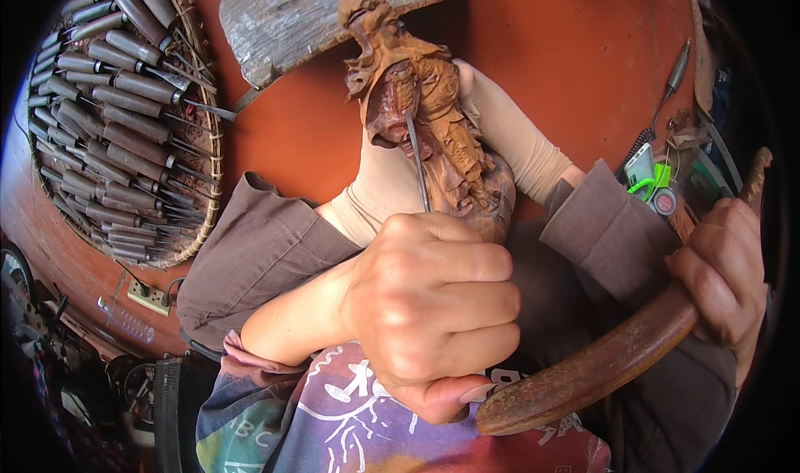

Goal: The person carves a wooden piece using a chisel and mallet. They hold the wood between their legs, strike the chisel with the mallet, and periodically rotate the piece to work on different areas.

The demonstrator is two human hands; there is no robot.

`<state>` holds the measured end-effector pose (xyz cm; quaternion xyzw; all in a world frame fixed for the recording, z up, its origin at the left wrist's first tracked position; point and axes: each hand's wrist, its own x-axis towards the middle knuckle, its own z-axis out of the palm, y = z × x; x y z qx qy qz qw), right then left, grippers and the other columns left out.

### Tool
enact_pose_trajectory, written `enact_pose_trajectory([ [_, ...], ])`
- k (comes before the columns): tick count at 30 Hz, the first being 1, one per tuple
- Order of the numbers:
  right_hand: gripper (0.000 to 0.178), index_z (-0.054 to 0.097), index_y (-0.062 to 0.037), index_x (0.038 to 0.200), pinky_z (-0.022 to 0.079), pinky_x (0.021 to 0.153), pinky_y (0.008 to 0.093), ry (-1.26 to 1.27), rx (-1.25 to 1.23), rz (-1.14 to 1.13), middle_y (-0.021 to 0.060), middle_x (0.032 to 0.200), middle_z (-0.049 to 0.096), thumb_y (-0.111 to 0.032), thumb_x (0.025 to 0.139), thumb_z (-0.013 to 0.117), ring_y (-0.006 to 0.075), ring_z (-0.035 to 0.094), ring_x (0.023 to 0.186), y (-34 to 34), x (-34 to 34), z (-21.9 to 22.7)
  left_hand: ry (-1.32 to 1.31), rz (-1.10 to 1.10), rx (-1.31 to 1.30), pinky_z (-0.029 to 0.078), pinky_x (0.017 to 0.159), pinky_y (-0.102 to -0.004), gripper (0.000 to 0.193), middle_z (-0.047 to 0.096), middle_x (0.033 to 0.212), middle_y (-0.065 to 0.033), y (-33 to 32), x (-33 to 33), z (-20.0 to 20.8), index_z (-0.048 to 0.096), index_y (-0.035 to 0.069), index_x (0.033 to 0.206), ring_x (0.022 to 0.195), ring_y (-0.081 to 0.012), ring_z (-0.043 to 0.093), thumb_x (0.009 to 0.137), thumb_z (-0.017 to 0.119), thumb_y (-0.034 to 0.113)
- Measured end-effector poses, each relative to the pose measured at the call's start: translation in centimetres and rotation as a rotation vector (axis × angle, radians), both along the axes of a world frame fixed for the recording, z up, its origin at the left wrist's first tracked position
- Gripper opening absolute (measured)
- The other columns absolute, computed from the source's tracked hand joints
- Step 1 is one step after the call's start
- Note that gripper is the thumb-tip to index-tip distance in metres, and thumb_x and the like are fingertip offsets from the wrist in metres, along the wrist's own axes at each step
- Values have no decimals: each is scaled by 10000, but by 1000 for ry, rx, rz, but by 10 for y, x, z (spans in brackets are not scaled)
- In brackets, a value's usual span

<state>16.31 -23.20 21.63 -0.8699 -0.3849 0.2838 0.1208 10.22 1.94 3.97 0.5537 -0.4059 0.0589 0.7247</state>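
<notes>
A carved wooden figure (446,140), reddish brown with deep folds and hollows, stands between my feet. My left hand (437,298) is closed in a fist around a carving chisel (418,163); its handle is hidden in the fist, and its thin metal shaft reaches up to the dark hollow of the carving. At the right, the fingers of my right hand (721,277) wrap round a curved wooden mallet (592,365). The mallet's thick end lies close by the thumb side of my left fist; whether they touch I cannot tell.
A round woven basket (218,152) at the left holds many wooden-handled chisels (129,98). Behind the carving lies a weathered wooden board (283,27). Beige socks cover my feet (521,140). A phone (640,166) and a power strip (148,296) lie on the red floor (575,48).
</notes>
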Motion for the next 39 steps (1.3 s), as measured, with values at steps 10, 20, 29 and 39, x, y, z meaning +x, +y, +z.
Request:
enact_pose_trajectory([
  [10,369,604,30,789,414,587,403,-7,-8,-23,132,712,506,-261,564,628,280,534,611,3,-2,4,42,-95,-136,288,391,-299,456,483,559,-13,0,14,0,558,92,576,456,-149,443,946,422,321],
  [20,405,583,29,816,372,514,405,-35,124,75,121,753,509,-81,499,810,280,506,596,7,4,5,252,-115,-53,308,396,-308,472,438,540,-33,6,12,15,460,89,519,447,-184,442,921,421,332],
  [29,502,527,35,825,291,457,364,-153,273,161,97,767,427,-23,430,832,238,458,560,14,1,4,231,27,-8,313,414,-316,421,433,543,-45,-2,10,17,485,83,537,456,-200,443,890,441,309],
  [39,445,475,85,888,367,421,407,-294,152,192,207,854,560,168,627,825,296,553,588,7,8,17,203,12,-32,293,407,-319,418,411,527,-40,-6,12,15,473,85,535,438,-190,418,886,448,311],
])
